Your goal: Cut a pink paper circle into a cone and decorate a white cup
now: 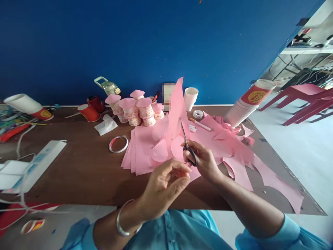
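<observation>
Pink paper (pixel 176 104) is held upright near the table's (pixel 78 173) front edge, pinched at its lower edge by the curled fingers of the left hand (pixel 163 184). Black-handled scissors (pixel 187 146) are gripped in the right hand (pixel 203 161), their blades set into the sheet. More pink sheets (pixel 145 146) are spread flat behind, with paper-capped cups (pixel 135 109) grouped toward the back edge.

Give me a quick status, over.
Right hand grips black scissors, cutting upright pink paper sheet. Left hand pinches its edge. Nothing blocking.
</observation>
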